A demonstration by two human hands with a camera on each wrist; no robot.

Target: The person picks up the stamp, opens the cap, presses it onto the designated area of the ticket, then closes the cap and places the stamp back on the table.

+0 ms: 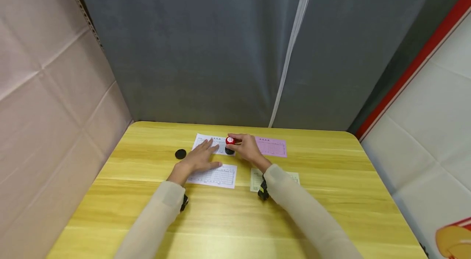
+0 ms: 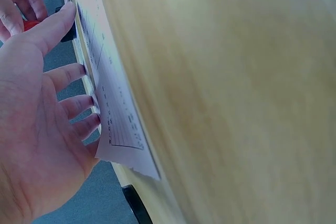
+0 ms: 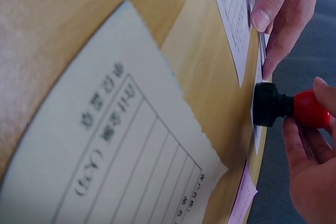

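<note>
In the head view my left hand point(image 1: 198, 158) lies with spread, straight fingers over the far white form point(image 1: 201, 139). Its thumb reaches over the near white form point(image 1: 222, 177). The left wrist view shows the fingertips at the printed sheet point(image 2: 118, 114). My right hand point(image 1: 250, 149) pinches the red knob of a round stamp point(image 1: 229, 141) between thumb and fingers. In the right wrist view the stamp's black base point(image 3: 265, 104) stands upright against the far white form, its face hidden. Beyond it, the left hand point(image 3: 287, 14) holds the paper flat.
A round black lid-like disc point(image 1: 180, 154) lies left of the left hand. A pink form point(image 1: 273, 147) is right of the stamp, and a pale green form point(image 1: 255, 180) lies partly under the right forearm. The wooden table point(image 1: 324, 193) ends at a grey curtain point(image 1: 206, 67).
</note>
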